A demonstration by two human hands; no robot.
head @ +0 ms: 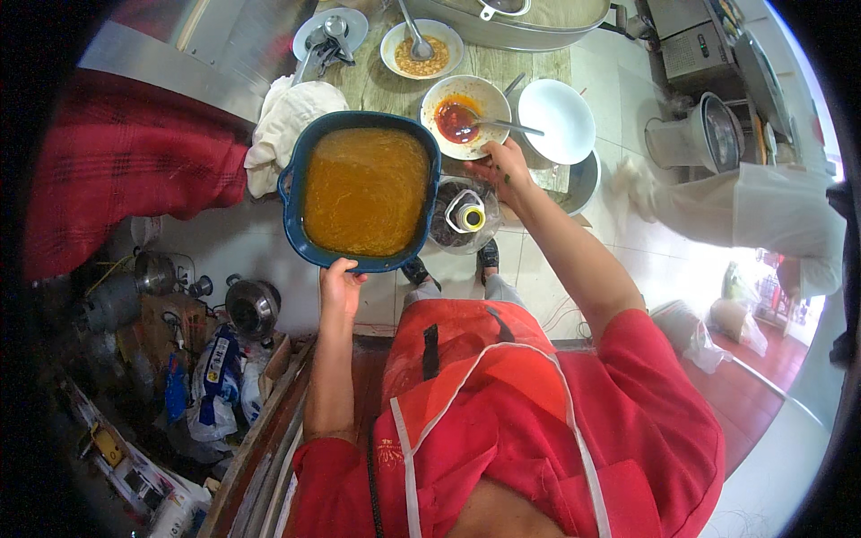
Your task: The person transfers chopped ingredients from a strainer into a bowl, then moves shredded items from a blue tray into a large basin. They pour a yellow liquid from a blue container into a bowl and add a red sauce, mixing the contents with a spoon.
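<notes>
My left hand [343, 286] grips the near rim of a dark blue square basin [292, 225]. Brownish-orange liquid [366, 191] fills much of it, with faint swirls on the surface. At the right, my right hand [510, 168] has its fingers on the near edge of a white bowl [430, 101]. That bowl contains red oily sauce [457, 125], and a metal spoon [514, 126] rests in it, handle over the rim. Below the bowl stands a large plastic jug [447, 232] with a white handle and yellow neck ring.
Behind are a bowl of chopped tan food [422, 62] with a spoon and a plate of utensils [336, 33]. A white bowl [557, 121] sits right of the sauce. White cloth [282, 128] lies beside the basin. Another person's blurred arm [699, 205] reaches in from the right.
</notes>
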